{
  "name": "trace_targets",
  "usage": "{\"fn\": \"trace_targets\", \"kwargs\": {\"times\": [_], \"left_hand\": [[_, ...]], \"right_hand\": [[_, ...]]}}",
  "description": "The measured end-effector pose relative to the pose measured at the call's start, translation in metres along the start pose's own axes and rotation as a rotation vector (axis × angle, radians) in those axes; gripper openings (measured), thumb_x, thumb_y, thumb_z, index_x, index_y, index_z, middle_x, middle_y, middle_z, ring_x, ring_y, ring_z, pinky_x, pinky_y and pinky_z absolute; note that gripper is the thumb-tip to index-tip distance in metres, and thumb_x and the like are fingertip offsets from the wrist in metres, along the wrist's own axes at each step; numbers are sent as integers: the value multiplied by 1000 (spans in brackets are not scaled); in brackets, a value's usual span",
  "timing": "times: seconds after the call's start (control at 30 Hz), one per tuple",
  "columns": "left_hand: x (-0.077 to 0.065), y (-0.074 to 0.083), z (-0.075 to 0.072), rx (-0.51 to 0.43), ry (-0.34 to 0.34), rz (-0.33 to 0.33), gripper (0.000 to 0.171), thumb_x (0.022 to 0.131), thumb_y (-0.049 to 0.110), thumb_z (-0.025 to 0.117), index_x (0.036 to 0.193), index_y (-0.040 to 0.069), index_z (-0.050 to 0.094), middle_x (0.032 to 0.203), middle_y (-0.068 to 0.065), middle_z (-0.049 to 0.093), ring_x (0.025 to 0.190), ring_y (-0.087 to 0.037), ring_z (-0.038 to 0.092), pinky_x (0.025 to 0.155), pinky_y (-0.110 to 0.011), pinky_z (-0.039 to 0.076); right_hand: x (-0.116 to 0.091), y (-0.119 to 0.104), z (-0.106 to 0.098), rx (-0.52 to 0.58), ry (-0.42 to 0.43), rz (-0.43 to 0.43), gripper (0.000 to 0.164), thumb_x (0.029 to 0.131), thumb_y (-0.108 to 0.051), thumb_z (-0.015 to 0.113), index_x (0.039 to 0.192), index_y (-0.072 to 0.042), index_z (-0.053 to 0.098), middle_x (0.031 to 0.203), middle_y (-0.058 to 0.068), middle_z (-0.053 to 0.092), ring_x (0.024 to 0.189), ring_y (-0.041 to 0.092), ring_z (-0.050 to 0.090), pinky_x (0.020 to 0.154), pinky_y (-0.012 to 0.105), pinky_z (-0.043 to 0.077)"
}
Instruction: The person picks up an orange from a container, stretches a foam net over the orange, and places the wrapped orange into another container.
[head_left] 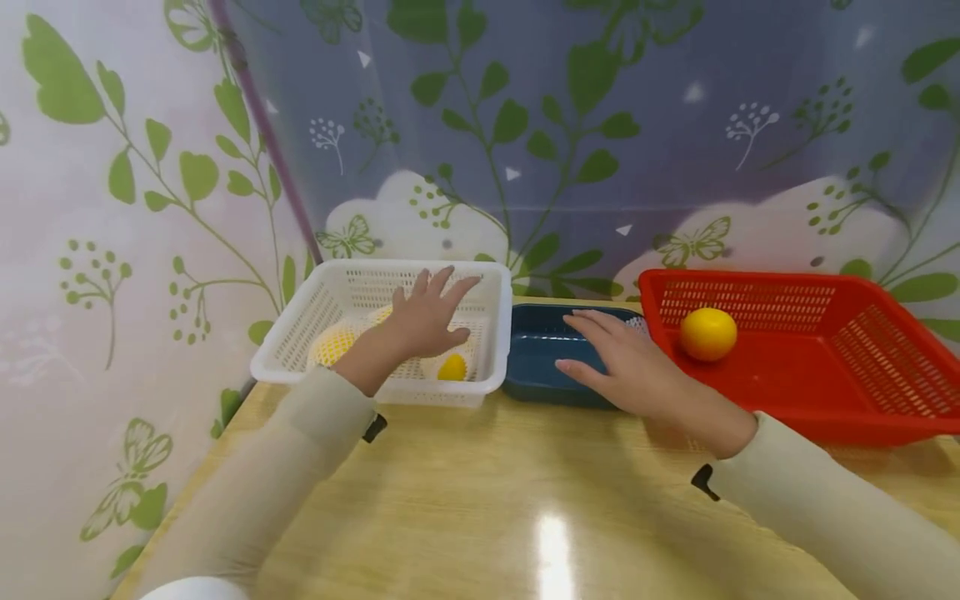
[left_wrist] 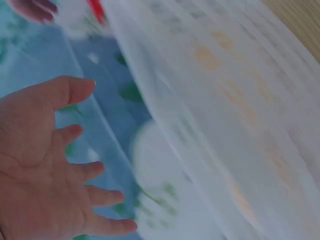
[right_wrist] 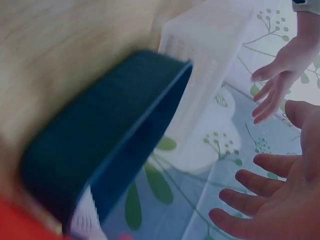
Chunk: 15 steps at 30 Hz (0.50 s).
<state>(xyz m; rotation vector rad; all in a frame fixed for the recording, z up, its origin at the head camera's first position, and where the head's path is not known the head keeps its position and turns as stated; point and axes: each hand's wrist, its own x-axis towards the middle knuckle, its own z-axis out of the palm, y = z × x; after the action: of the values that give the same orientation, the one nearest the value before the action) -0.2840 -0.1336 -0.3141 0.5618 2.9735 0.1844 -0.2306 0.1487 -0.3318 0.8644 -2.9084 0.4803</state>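
My left hand (head_left: 426, 321) hovers over the white basket (head_left: 300, 367), its fingers spread and nothing in them. Inside that basket lie several yellow fruits in foam netting; one netted fruit (head_left: 333, 343) sits at the left and another yellow fruit (head_left: 452, 367) shows near the front right. Above the dark blue basin (head_left: 543, 354) is my right hand (head_left: 630, 367), fingers extended and holding nothing. A bit of white foam netting (right_wrist: 86, 215) shows at the basin's end in the right wrist view. The red basket (head_left: 795, 375) at the right holds an orange fruit (head_left: 708, 334).
The three containers stand side by side along the back of a wooden table (head_left: 465, 500). Behind them hangs a blue and white leaf-patterned cloth (head_left: 480, 167). A pale patterned wall (head_left: 112, 250) rises at the left. A white rounded object (head_left: 195, 588) shows at the bottom left edge.
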Motion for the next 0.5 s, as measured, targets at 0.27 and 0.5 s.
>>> {"fn": "trace_targets", "kwargs": {"times": [0.27,0.5], "left_hand": [[-17,62,-5,4,-45,212,78,83,54,55,144,38,7,152,-5,0,138,-31,4,101,-65,13],[-31,95,6,-84,-34,338,81,81,56,55,143,40,6,152,-3,4,138,-20,10,101,-63,19]], "right_hand": [[-26,40,-26,-83,9,82,81,80,-64,49,140,-12,32,142,15,32,125,36,34,97,58,32],[-35,90,-48,-81,-87,255,92,78,-67,51,142,-6,23,141,27,22,119,48,34,90,65,31]]}}
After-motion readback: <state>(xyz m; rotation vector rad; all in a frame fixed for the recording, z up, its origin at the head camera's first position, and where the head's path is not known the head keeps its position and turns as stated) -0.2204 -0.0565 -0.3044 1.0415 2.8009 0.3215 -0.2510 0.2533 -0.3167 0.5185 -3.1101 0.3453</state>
